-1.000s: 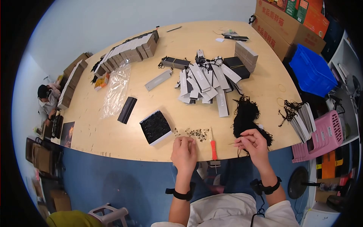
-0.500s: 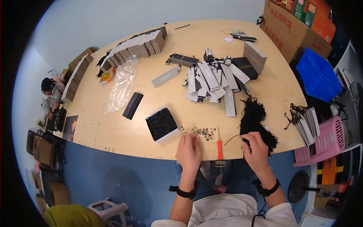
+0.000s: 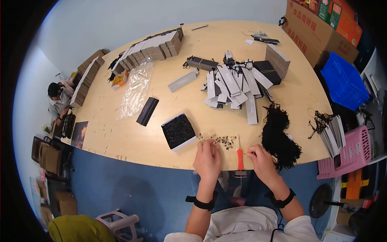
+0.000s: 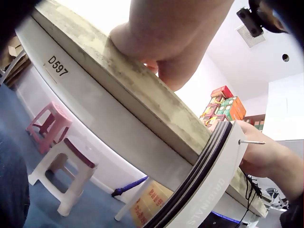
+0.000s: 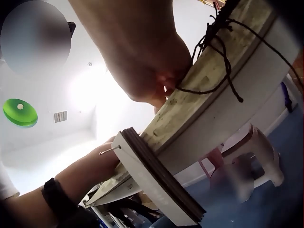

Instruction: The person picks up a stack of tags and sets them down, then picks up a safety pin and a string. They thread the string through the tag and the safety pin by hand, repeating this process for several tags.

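My left hand (image 3: 208, 160) is at the front edge, its bent fingertips by small metal pins (image 3: 225, 141); whether it pinches one is hidden. To the right, my right hand (image 3: 262, 163) pinches a thin black cord, which trails from its fingers in the right wrist view (image 5: 228, 71). A red-handled tool (image 3: 240, 159) lies between the hands. Beyond the right hand is a heap of black cords (image 3: 278, 135). An open box of black pieces (image 3: 178, 131) stands beyond the left hand. Below the table edge hangs a stack of grey tags (image 4: 213, 190) on a metal pin.
A pile of grey tags (image 3: 234, 82) lies mid-table, with a black block (image 3: 147, 111) and plastic bag (image 3: 135, 92) to its left. More corded tags (image 3: 332, 135) lie at the right edge. Stacked boxes (image 3: 151, 50) line the back left. Another person (image 3: 59, 99) sits far left.
My right hand has moved left from the cord heap, toward the red-handled tool. My left hand stays by the pins. The head view has shifted a little.
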### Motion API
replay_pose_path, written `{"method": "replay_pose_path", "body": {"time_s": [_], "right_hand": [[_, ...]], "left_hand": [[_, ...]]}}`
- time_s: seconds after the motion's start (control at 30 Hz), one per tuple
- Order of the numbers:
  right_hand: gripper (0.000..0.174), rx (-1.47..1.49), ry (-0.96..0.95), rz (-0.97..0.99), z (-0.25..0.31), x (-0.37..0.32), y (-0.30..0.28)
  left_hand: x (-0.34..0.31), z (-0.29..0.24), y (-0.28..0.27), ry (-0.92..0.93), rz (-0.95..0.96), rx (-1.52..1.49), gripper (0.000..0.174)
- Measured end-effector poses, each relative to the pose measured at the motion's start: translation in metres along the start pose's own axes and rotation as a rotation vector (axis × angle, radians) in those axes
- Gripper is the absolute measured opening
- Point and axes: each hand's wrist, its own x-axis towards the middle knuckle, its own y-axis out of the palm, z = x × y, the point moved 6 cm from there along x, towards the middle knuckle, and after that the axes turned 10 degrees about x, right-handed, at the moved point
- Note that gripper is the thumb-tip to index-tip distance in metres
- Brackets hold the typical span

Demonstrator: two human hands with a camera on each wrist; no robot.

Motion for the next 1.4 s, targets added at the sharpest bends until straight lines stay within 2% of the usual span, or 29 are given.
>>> {"method": "replay_pose_path", "body": {"time_s": [0.03,0.1,0.13,0.2,0.23,0.3,0.43,0.53,0.6,0.73,0.83,0.93,1.0,1.03,1.1,1.2,1.4], "right_hand": [[0.008,0.001,0.003,-0.002,-0.002,-0.001,0.003],[0.004,0.211,0.142,0.009,-0.013,-0.002,0.007],[0.004,0.211,0.141,0.007,-0.013,-0.002,0.007],[0.006,0.319,0.256,0.034,-0.020,-0.003,0.009],[0.006,0.318,0.256,0.033,-0.022,-0.004,0.009],[0.011,0.422,0.187,0.011,-0.023,-0.004,0.008],[0.015,0.490,0.199,0.008,-0.021,-0.002,0.007],[0.011,0.396,0.152,0.042,-0.016,0.001,0.004],[0.005,0.446,0.230,0.012,-0.016,0.001,0.005],[0.005,0.459,0.253,-0.013,-0.019,-0.001,0.005],[0.007,0.366,0.183,-0.014,-0.016,-0.001,0.004],[0.008,0.335,0.155,-0.014,-0.013,0.001,0.003],[0.007,0.351,0.117,-0.033,-0.008,0.002,0.002],[0.007,0.351,0.119,-0.035,-0.006,0.003,0.001],[0.007,0.353,0.095,-0.003,0.000,0.003,0.001],[0.007,0.363,0.016,-0.001,-0.003,-0.002,0.004],[0.007,0.332,-0.022,0.005,0.000,-0.007,0.000]], "left_hand": [[0.001,0.000,0.001,0.002,0.003,0.001,0.013],[0.004,0.005,0.003,-0.056,-0.007,0.036,0.014],[0.005,0.005,0.003,-0.054,-0.007,0.036,0.014],[0.007,0.005,0.004,-0.043,0.000,0.035,0.012],[0.007,0.005,0.003,-0.041,0.001,0.035,0.012],[0.008,0.005,0.007,-0.080,0.130,0.066,0.012],[0.009,0.007,0.008,-0.065,0.133,0.056,0.012],[0.009,0.004,0.003,-0.020,0.126,-0.008,0.012],[0.007,-0.001,0.001,0.015,0.207,-0.005,0.012],[0.003,-0.004,0.004,0.062,0.186,0.033,0.013],[0.000,-0.002,0.010,0.008,0.233,0.011,0.012],[-0.002,-0.009,0.003,0.061,0.130,0.067,0.011],[-0.009,-0.007,0.004,-0.017,0.178,-0.185,0.008],[-0.014,-0.009,0.005,-0.016,0.181,-0.185,0.008],[-0.027,-0.022,0.011,0.049,0.222,-0.456,0.006],[-0.039,-0.032,0.013,0.060,0.255,-0.504,0.005],[-0.041,-0.045,-0.002,0.090,0.222,-0.523,0.005]]}}
